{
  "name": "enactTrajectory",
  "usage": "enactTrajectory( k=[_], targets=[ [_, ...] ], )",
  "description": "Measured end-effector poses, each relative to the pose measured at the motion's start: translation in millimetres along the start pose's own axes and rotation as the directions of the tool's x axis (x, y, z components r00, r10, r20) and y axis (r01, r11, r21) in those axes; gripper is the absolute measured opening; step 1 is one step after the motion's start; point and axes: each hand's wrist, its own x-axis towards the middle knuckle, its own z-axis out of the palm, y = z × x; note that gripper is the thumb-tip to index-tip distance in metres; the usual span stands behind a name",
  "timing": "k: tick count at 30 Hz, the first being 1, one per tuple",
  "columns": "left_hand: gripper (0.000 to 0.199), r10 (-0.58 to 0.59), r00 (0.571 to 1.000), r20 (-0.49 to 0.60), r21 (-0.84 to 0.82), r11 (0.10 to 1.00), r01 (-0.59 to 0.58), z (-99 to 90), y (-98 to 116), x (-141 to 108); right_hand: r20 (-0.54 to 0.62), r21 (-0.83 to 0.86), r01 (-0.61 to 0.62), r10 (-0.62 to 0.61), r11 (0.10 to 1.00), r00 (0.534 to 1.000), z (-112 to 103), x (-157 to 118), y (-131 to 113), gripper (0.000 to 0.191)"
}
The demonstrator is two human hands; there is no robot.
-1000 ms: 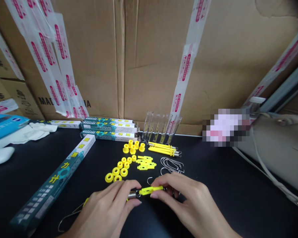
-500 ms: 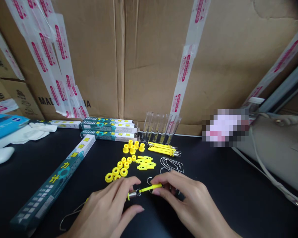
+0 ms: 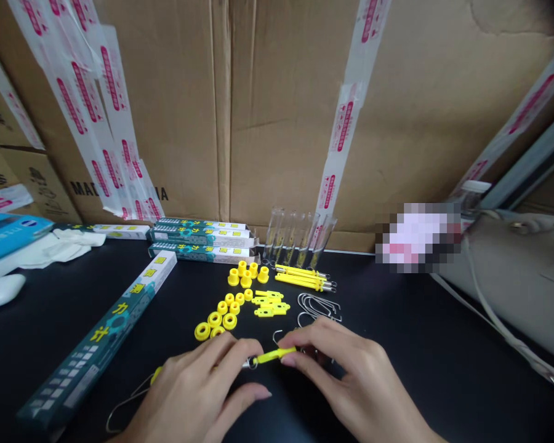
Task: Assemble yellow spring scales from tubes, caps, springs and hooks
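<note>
My left hand (image 3: 207,381) is curled around a rod with a metal spring end (image 3: 249,363); most of the rod is hidden under the fingers. A wire hook (image 3: 120,407) and a bit of yellow stick out on its left side. Between thumb and forefinger, my right hand (image 3: 337,369) pinches a small flat yellow piece (image 3: 273,355), whose left tip meets the ring on the spring end. Just beyond the hands lie yellow rings and caps (image 3: 229,321), flat yellow pieces (image 3: 271,311) and bent metal hooks (image 3: 316,306).
Yellow rods with springs (image 3: 300,281) lie before clear tubes (image 3: 295,240) standing against the cardboard (image 3: 281,123). A long printed box (image 3: 115,326) lies at left, stacked boxes (image 3: 198,234) behind. A grey bag (image 3: 512,289) is at right.
My left fingers cover more of the spring end. The flat yellow piece has shifted slightly left and down, and more of its wider part shows.
</note>
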Motion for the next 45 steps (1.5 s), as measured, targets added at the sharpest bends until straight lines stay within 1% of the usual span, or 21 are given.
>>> enactTrajectory(
  k=[4, 6, 9, 11, 12, 14, 17, 19, 22, 24, 26, 28, 30, 32, 36, 40, 43, 45],
  targets=[
    [0.042, 0.032, 0.999, 0.032, -0.106, 0.994, -0.029, -0.5, 2, 1, 0.034, 0.049, 0.085, -0.087, 0.995, 0.996, -2, 1, -5, 0.007],
    [0.041, 0.063, 0.998, 0.017, -0.139, 0.988, -0.06, -0.1, 3, 0, 0.066, 0.093, 0.135, -0.141, 0.987, 0.988, -3, 1, -8, 0.006],
    [0.041, 0.094, 0.995, -0.036, -0.12, 0.988, -0.098, 0.2, 4, 0, 0.094, 0.129, 0.186, -0.198, 0.974, 0.976, -5, 2, -11, 0.006],
    [0.042, 0.123, 0.991, -0.048, -0.09, 0.988, -0.127, -0.2, 4, -1, 0.098, 0.141, 0.206, -0.22, 0.968, 0.97, -5, 3, -12, 0.006],
    [0.043, 0.133, 0.99, -0.035, -0.075, 0.988, -0.135, -0.4, 4, -1, 0.106, 0.14, 0.204, -0.219, 0.969, 0.97, -5, 3, -13, 0.006],
    [0.044, 0.14, 0.99, -0.004, -0.062, 0.988, -0.14, -0.7, 4, -1, 0.133, 0.118, 0.186, -0.201, 0.975, 0.971, -6, 5, -13, 0.002],
    [0.049, 0.12, 0.993, 0.01, -0.056, 0.991, -0.119, -0.1, 4, -2, 0.195, 0.043, 0.149, -0.154, 0.988, 0.969, -13, 7, -10, 0.023],
    [0.049, 0.107, 0.994, -0.003, -0.058, 0.993, -0.107, 0.8, 4, -2, 0.191, -0.007, 0.136, -0.132, 0.991, 0.973, -20, 9, -5, 0.03],
    [0.046, 0.075, 0.997, -0.024, -0.077, 0.994, -0.076, 1.9, 4, -1, 0.116, -0.085, 0.111, -0.101, 0.99, 0.988, -32, 14, 6, 0.025],
    [0.044, 0.064, 0.998, -0.026, -0.081, 0.994, -0.066, 2.1, 4, 0, 0.087, -0.158, 0.118, -0.105, 0.98, 0.991, -38, 17, 14, 0.02],
    [0.044, 0.069, 0.997, -0.033, -0.074, 0.995, -0.072, 2.0, 3, 1, 0.096, -0.23, 0.133, -0.114, 0.964, 0.989, -43, 19, 20, 0.016],
    [0.044, 0.073, 0.997, -0.041, -0.064, 0.995, -0.075, 2.1, 4, 1, 0.134, -0.27, 0.137, -0.104, 0.953, 0.985, -45, 20, 24, 0.014],
    [0.044, 0.067, 0.997, -0.046, -0.061, 0.996, -0.07, 2.3, 4, 0, 0.17, -0.282, 0.114, -0.067, 0.953, 0.983, -44, 20, 25, 0.011],
    [0.044, 0.059, 0.998, -0.036, -0.069, 0.996, -0.061, 2.2, 4, 0, 0.18, -0.298, 0.052, 0.002, 0.953, 0.984, -41, 20, 24, 0.01],
    [0.041, 0.044, 0.999, -0.03, -0.107, 0.993, -0.047, 0.1, 5, -1, 0.129, -0.343, -0.088, 0.14, 0.935, 0.982, -31, 18, 21, 0.02],
    [0.035, 0.027, 0.999, -0.031, -0.143, 0.989, -0.031, -2.4, 6, 1, 0.108, -0.354, -0.118, 0.165, 0.928, 0.98, -21, 17, 20, 0.027],
    [0.036, 0.025, 1.0, -0.008, -0.145, 0.989, -0.026, -2.9, 7, 1, 0.087, -0.362, -0.142, 0.185, 0.921, 0.979, -18, 17, 21, 0.027],
    [0.037, 0.031, 0.999, -0.017, -0.151, 0.988, -0.034, -2.8, 7, 1, 0.072, -0.365, -0.155, 0.194, 0.918, 0.978, -17, 18, 22, 0.028]
  ],
)
